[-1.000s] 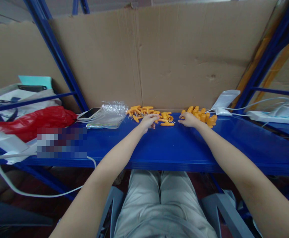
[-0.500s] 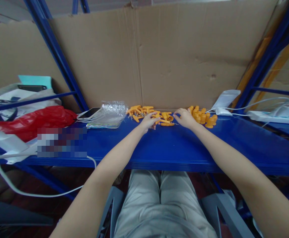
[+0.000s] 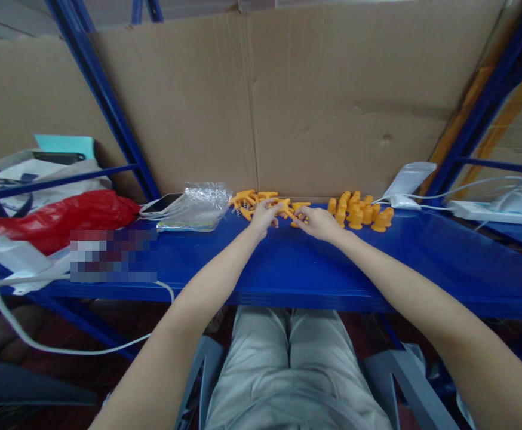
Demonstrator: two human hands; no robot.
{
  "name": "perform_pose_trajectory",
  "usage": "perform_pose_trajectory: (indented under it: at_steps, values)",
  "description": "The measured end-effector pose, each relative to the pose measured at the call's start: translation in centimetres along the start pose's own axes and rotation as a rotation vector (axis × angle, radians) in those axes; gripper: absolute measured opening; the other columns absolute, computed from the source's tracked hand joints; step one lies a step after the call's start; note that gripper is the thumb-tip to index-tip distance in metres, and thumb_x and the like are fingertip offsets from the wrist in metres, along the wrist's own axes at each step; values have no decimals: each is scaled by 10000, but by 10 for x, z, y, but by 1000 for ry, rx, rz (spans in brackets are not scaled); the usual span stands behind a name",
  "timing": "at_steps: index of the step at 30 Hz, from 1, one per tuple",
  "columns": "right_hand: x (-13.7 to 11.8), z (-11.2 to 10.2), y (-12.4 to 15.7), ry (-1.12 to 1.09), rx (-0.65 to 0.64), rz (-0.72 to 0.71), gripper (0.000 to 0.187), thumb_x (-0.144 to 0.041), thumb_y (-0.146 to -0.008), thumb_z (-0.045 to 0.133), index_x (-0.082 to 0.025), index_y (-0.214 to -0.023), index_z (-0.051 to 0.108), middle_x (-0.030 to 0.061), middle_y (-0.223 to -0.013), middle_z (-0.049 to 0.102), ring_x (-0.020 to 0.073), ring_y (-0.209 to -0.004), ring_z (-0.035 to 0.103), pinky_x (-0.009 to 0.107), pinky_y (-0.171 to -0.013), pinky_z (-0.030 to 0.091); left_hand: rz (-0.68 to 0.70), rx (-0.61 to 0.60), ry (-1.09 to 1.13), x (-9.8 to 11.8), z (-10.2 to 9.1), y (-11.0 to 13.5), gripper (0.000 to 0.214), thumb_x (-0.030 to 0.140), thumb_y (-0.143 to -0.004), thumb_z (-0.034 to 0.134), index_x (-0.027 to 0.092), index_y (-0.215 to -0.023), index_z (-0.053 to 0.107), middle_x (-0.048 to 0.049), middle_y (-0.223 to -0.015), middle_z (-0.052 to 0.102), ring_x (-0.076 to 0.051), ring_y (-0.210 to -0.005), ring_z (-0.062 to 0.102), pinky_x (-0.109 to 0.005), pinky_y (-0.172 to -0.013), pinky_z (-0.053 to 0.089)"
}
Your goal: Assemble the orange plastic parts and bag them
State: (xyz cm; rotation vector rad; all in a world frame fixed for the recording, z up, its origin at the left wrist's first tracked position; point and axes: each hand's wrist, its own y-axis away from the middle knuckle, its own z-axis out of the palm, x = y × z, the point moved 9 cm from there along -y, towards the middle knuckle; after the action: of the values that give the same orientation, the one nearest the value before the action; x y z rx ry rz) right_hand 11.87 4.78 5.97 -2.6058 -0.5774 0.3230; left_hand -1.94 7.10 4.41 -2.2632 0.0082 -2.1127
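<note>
The left hand (image 3: 264, 216) and right hand (image 3: 315, 222) touch loose orange plastic pieces (image 3: 248, 198) on the blue shelf (image 3: 288, 266).

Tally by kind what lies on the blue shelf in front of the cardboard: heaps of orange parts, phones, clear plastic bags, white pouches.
Orange-part heaps: 2
Phone: 1
Clear plastic bag: 1
White pouch: 1
Total: 5

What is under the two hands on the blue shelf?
Orange plastic pieces show between and beside the left hand and right hand, on the blue shelf. Anything beneath the palms is covered.
</note>
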Motion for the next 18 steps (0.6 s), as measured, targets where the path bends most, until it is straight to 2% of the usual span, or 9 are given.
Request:
perform_pose_trajectory:
  at_steps: [3,7,10,14,16,18]
  values:
    - [-1,4,1,11,-27,9,314,-281,-916,599,-211,-1219,640,70,-1014,773,251,-964,721,306,-754,512,7,1,17,0,-1,-2,354,195,-976,555,129,-1321,509,40,-615,644,-29,-326,411,-150,-428,380]
    - [-8,3,4,26,14,-34,398,-217,-937,522,-208,-1327,601,78,-1038,771,244,-972,721,310,-791,519,3,10,40,-3,-3,-4,366,203,-977,540,133,-1334,493,2,-724,707,-20,-333,422,-145,-421,383]
    - [-13,2,4,59,53,-69,385,-203,-953,458,-234,-1277,665,76,-1074,768,239,-978,723,316,-809,528,-6,9,68,-3,-4,-4,452,203,-972,538,151,-1407,424,-34,-874,746,-23,-385,493,-139,-424,394]
    - [-9,3,4,106,43,-45,383,-185,-937,449,-255,-1183,734,64,-1087,770,247,-989,725,333,-810,546,15,9,48,-2,-3,-6,550,191,-948,566,187,-1466,381,-66,-1024,750,-66,-588,649,-138,-485,452]
    - [-6,2,3,119,54,-28,390,-189,-936,448,-263,-1191,734,62,-1092,771,247,-984,728,337,-803,552,47,13,-47,-3,-2,-9,589,168,-925,580,193,-1480,386,-80,-1080,743,-108,-751,706,-156,-552,500]
    - [-3,1,3,122,67,-17,390,-200,-941,446,-259,-1200,732,67,-1093,771,246,-972,730,334,-794,554,129,7,-207,-1,0,-12,628,142,-897,589,181,-1493,395,-99,-1121,736,-160,-942,717,-209,-694,558]
